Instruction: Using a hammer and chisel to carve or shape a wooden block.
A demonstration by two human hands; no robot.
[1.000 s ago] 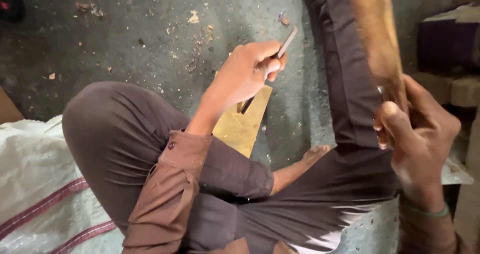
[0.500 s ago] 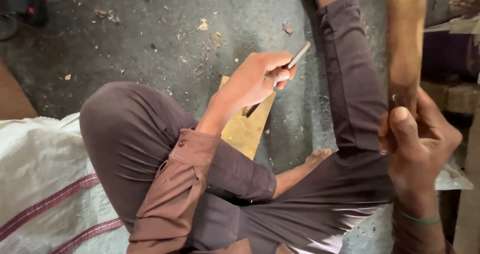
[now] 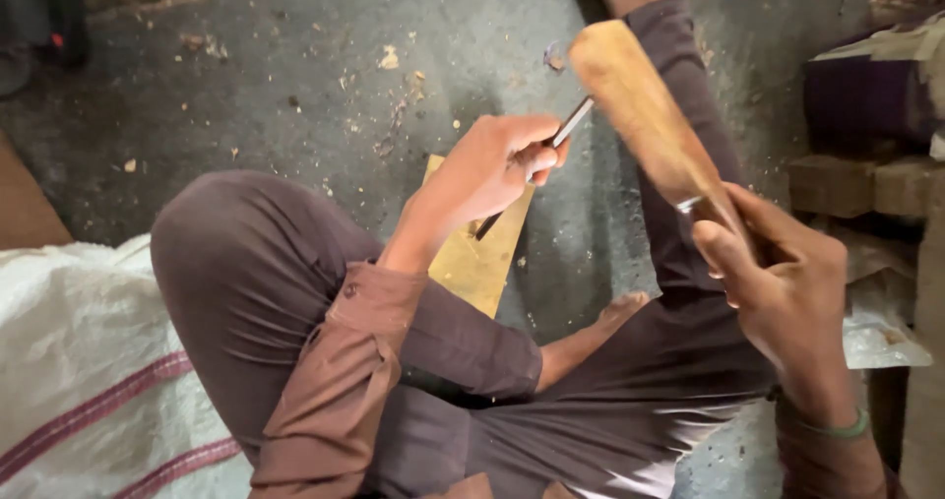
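**Q:** Wooden mallet (image 3: 645,115) in one fist and a chisel in the other, is that right? Where's everything sitting?

**Me:** Yep. My right hand (image 3: 783,273) has a tight grip round the mallet's handle, fingers closed all the way, and the fat wooden head is tilted up and away to the left, raised clear of the floor. My left hand (image 3: 492,169) is wrapped snug round a thin metal chisel (image 3: 536,169), which slants from upper right down to lower left. Its lower tip comes down on a flat yellowish wood piece (image 3: 482,253) lying on the grey concrete floor (image 3: 295,76), just past my bent knee. The mallet head hangs near the chisel's upper end; can't tell if they're touching.

**Q:** Any boxes or packaging about?

**Me:** On the far right there's a dark purple box-like block (image 3: 866,95) with a pale top edge, stacked over brownish wooden blocks (image 3: 851,184). Below that, crumpled clear plastic sheet (image 3: 881,322). Down at lower left, a white woven sack (image 3: 89,381) with reddish stripes lies by my leg. Wood chips are scattered over the floor. Green band (image 3: 837,428) sits on my right wrist.
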